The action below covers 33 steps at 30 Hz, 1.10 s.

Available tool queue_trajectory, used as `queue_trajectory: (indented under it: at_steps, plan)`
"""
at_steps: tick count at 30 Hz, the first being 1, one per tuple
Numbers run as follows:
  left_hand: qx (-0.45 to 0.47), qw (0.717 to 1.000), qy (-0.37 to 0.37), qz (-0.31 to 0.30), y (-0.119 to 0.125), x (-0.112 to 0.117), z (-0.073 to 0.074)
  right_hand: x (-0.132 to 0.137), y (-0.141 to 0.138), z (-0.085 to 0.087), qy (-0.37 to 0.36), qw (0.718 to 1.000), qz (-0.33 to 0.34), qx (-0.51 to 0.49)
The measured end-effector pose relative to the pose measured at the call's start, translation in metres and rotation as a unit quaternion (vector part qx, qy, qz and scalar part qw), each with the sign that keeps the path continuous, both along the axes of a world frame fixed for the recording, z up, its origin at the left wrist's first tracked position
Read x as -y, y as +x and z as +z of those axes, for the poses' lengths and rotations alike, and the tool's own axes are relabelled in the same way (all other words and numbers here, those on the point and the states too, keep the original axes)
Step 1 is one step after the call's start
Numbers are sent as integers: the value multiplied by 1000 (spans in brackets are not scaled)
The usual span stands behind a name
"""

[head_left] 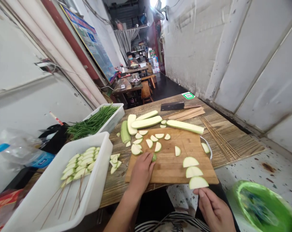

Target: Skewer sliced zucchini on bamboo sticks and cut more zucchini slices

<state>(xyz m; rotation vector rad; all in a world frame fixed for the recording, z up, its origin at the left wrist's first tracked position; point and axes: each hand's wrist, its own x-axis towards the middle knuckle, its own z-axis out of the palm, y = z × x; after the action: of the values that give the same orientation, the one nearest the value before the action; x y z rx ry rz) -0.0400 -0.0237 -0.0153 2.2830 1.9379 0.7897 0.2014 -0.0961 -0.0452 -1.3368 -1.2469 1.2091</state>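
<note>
My right hand (215, 209) is closed, thumb and fingers pinched at the lower end of a row of three half-moon zucchini slices (193, 171). They line up like slices on a skewer, though the stick itself is hidden. The row lies over the right front corner of the wooden cutting board (170, 170). At the board's left front, my left hand (142, 169) has its fingertips closed around a green-skinned zucchini piece (154, 157), mostly covered by the fingers. Loose half-moon slices (158, 147) are scattered beyond it on the board.
Long cut zucchini (147, 122) lie behind the board, with a cleaver (172, 106) and bamboo skewers (219, 138) farther right. On the left stand a white tub (104, 151) of skewered slices and a tray of green stalks (97, 120). A green bin (264, 206) stands lower right.
</note>
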Motion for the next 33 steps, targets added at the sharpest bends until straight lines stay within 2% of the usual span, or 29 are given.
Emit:
queue_trajectory:
  at_steps: [7, 10, 13, 15, 16, 17, 18, 19, 21, 23, 25, 27, 29, 33]
  plan:
    - [-116, 989, -84, -42, -6, -20, 2, 2, 4, 1, 6, 1000, 10, -10]
    - [-126, 984, -119, -45, -5, -24, 10, 3, 4, -1, -6, 1000, 16, -26]
    - [-65, 993, -95, -22, 7, -18, 26, 3, 4, -2, -10, 999, 13, -39]
    - [48, 997, -53, -17, 24, -9, 37, 3, 3, -1, -3, 999, 12, -35]
    - [131, 990, -47, -28, 35, -3, 42, 2, 2, 1, 4, 999, 13, -28]
    - [229, 971, -58, -32, 47, 3, 45, 1, 2, 3, 12, 1000, 15, -20]
    - [330, 938, -95, -33, 60, 9, 48, 0, 1, 6, 20, 1000, 18, -13]
    - [427, 893, -140, -35, 72, 14, 49, -1, 0, 8, 27, 999, 23, -7]
    - [579, 780, -236, -26, 92, 22, 48, -1, -2, 13, 41, 998, 42, 0]
    - [671, 673, -309, -29, 105, 25, 45, -1, -4, 15, 54, 996, 70, 4]
    - [722, 600, -342, -30, 110, 26, 40, 0, -5, 16, 61, 993, 96, 8]
    - [749, 562, -350, -19, 109, 25, 37, 1, -5, 16, 65, 992, 104, 14]
    - [759, 544, -358, -3, 107, 23, 35, 2, -6, 16, 75, 991, 111, 25]
    - [749, 553, -363, 25, 105, 21, 35, 0, -8, 17, 104, 985, 130, 50]
